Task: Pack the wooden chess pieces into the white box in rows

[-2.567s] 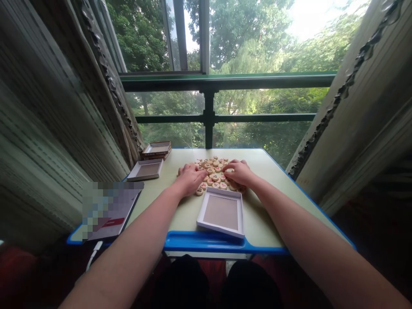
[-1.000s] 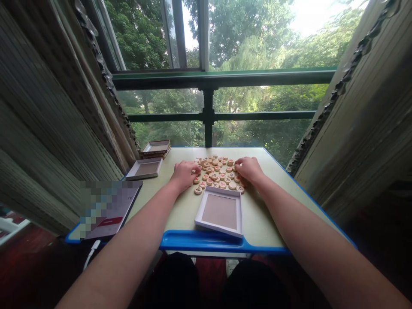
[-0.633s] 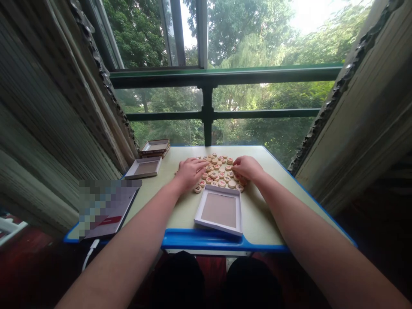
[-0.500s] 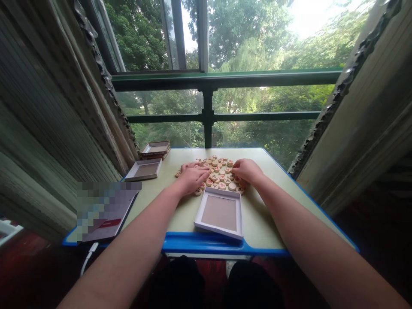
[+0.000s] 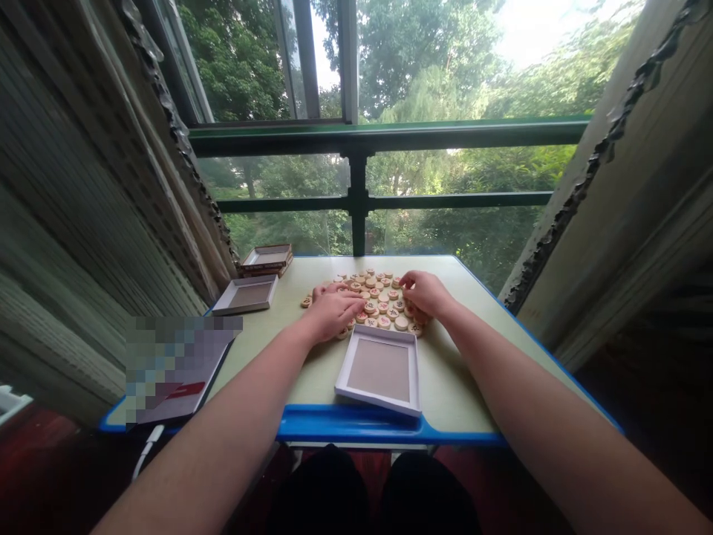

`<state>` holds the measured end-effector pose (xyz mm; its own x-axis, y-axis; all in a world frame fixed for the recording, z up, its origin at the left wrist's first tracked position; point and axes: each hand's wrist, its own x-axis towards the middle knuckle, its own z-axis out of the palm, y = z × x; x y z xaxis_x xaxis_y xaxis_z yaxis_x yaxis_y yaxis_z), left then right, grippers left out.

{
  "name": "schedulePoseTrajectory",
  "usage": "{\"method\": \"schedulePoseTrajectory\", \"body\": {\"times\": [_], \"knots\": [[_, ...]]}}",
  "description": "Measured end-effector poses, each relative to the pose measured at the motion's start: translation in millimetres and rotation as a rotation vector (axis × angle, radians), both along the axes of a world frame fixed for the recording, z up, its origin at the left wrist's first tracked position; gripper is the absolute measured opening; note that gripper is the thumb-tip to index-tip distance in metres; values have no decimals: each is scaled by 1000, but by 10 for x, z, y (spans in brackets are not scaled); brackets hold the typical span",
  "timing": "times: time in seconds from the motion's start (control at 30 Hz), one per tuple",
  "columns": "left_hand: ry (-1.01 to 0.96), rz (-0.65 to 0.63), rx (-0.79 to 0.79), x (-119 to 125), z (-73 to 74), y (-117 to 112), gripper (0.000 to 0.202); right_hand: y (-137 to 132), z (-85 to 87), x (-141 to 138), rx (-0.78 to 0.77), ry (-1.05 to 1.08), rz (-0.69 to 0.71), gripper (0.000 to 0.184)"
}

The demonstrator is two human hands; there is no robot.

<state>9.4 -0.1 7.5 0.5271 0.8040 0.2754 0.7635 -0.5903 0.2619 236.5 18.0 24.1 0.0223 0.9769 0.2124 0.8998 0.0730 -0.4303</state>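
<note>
Round wooden Chinese chess pieces (image 5: 383, 307) with red and dark characters lie in a loose heap, most of them flat and some overlapping. My left hand (image 5: 333, 310) rests over the heap's left side, palm down, fingers stretched out and apart, hiding the pieces under it. On the right side my right hand (image 5: 428, 294) is cupped against the outer pieces, its fingertips touching the edge of the heap. No piece is visibly lifted in either hand. Just in front of the heap sits a shallow white box tray (image 5: 411, 371) with a grey-brown bottom.
Another shallow tray (image 5: 272, 294) stands at the table's left, with stacked box parts (image 5: 287, 260) behind it. A partly blurred flat device (image 5: 189, 394) lies at the left edge, a white cable (image 5: 145, 451) beside it. The table (image 5: 468, 394) has a blue rim; curtains flank it.
My right fingertips have shifted slightly at the heap's right edge. My left hand stays over the left side, covering slightly more of the near pieces. The view has moved slightly.
</note>
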Motion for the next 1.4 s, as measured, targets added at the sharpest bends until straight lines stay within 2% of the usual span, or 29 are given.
{"method": "schedulePoseTrajectory", "body": {"times": [0.17, 0.4, 0.67, 0.8, 1.07, 1.27, 1.33, 1.4], "knots": [[14, -31, -39, -6, -9, -16, 44, -18, 19, -16, -38, 30, 1, 33], [0, -5, -2, 4, 7, -30, 42, 6, 12, 35, -123, -81, -19, 20], [29, -36, -55, 13, -12, -52, 52, -17, 27, 51, -94, -106, -14, 21], [24, -30, -48, 8, -12, -48, 50, -8, 28, 54, -59, -87, -22, 30], [65, -16, -84, 3, -22, -73, 49, 45, -51, 70, -39, -167, 6, 27], [53, -11, -97, 6, 4, -80, 52, 5, 38, 56, -4, -142, -23, 29], [52, -9, -87, 7, 9, -76, 52, -38, 70, -1, 45, -127, 42, 27], [54, -9, -80, 8, -1, -67, 51, -97, 85, -84, 102, -114, 181, 25]]}}
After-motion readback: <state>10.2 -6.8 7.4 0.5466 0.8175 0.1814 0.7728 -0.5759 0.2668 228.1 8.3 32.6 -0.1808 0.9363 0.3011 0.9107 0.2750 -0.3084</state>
